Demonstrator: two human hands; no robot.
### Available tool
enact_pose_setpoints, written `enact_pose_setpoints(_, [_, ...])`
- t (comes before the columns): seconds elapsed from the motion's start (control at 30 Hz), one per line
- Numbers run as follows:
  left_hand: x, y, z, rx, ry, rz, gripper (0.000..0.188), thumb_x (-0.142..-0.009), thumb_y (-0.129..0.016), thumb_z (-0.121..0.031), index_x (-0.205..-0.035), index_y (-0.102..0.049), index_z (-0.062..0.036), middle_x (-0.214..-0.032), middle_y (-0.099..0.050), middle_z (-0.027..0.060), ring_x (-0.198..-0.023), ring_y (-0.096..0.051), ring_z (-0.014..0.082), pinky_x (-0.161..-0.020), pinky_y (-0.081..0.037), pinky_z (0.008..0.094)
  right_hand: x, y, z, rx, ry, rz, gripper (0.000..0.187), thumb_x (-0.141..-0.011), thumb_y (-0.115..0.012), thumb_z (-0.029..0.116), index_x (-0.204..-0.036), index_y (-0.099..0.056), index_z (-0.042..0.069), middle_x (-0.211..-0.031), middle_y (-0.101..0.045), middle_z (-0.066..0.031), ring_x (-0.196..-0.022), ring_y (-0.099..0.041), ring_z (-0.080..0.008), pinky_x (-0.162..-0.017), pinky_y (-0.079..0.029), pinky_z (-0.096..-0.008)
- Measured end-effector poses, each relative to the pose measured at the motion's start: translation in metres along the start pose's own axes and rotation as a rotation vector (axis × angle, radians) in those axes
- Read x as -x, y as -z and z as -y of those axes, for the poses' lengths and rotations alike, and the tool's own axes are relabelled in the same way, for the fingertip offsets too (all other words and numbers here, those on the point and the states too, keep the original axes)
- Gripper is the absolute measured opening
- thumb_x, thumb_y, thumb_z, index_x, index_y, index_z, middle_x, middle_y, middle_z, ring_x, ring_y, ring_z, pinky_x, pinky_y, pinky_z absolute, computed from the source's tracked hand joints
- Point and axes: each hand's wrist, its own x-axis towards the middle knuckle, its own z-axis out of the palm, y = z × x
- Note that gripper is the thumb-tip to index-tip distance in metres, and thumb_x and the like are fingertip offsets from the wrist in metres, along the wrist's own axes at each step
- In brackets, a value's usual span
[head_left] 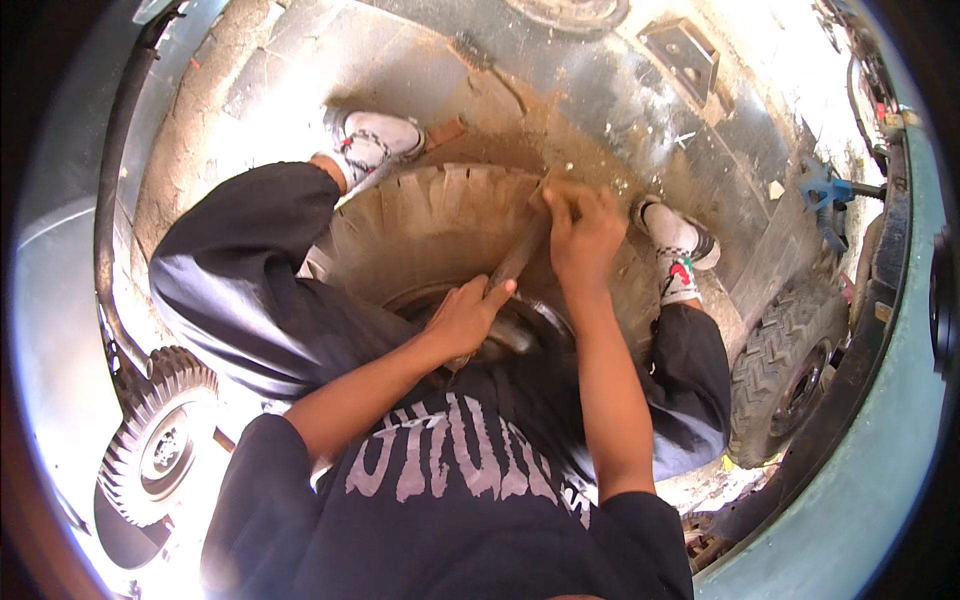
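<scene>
A large, worn tyre (430, 215) with chunky tread blocks lies between my spread legs, its dark inner rim partly under my left forearm. My left hand (465, 315) is closed around the near part of a long, flat grey bar-like tool (522, 250). The tool slants across the tyre, up and to the right. At its far end, over the tyre's outer edge, my right hand (588, 230) has its fingers curled in and is slightly blurred. Whether those fingers grip the tool's end or a small piece beside it is hidden.
My shoes (380, 138) flank the tyre on a dusty tiled floor (590, 95). Beyond lie a metal bracket (685, 55) and a round wheel-like part (570, 10). Vehicles with mounted wheels (160, 450) stand at both sides; a blue clamp-like part (825, 188) is at the right.
</scene>
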Motion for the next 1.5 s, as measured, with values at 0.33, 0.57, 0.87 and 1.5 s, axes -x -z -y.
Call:
enact_pose_setpoints(0.33, [0.001,0.008,-0.009,0.019,0.035,0.038,0.070,-0.108,-0.046,-0.062,-0.099,-0.058,0.0069,-0.086,-0.060,0.0310,-0.084,-0.063,0.0465,-0.081,-0.047,0.0520,0.011,0.002,0.015,0.168,0.063,0.066,0.011,-0.088,-0.085,0.020,-0.094,-0.081,0.012,-0.090,-0.077,-0.0090,-0.082,-0.066,-0.0290,-0.076,-0.050,-0.0456])
enact_pose_setpoints(0.57, [0.002,0.012,-0.014,0.051,0.094,0.072,0.072,-0.108,-0.046,-0.062,-0.100,-0.060,0.0084,-0.090,-0.062,0.0341,-0.092,-0.063,0.0508,-0.083,-0.047,0.0543,0.007,-0.003,0.008,0.045,-0.021,0.074,0.009,-0.088,-0.084,0.020,-0.093,-0.081,0.012,-0.091,-0.075,-0.0123,-0.085,-0.067,-0.0341,-0.080,-0.050,-0.0472])
enact_pose_setpoints(0.87, [0.002,0.012,-0.012,0.018,0.070,0.086,0.070,-0.109,-0.046,-0.060,-0.102,-0.059,0.0086,-0.092,-0.061,0.0337,-0.091,-0.063,0.0512,-0.083,-0.046,0.0543,-0.005,-0.011,0.008,0.041,-0.034,-0.007,0.007,-0.088,-0.084,0.019,-0.091,-0.080,0.014,-0.081,-0.066,-0.0106,-0.083,-0.062,-0.0361,-0.078,-0.046,-0.0504])
enact_pose_setpoints(1.5, [0.003,0.013,-0.017,0.032,0.081,0.101,0.076,-0.107,-0.046,-0.066,-0.102,-0.059,0.0088,-0.082,-0.062,0.0293,-0.084,-0.066,0.0446,-0.081,-0.048,0.0531,-0.003,-0.006,-0.013,0.065,-0.058,-0.012,0.013,-0.086,-0.086,0.024,-0.097,-0.084,0.017,-0.082,-0.068,-0.0089,-0.083,-0.067,-0.0291,-0.080,-0.045,-0.0459])
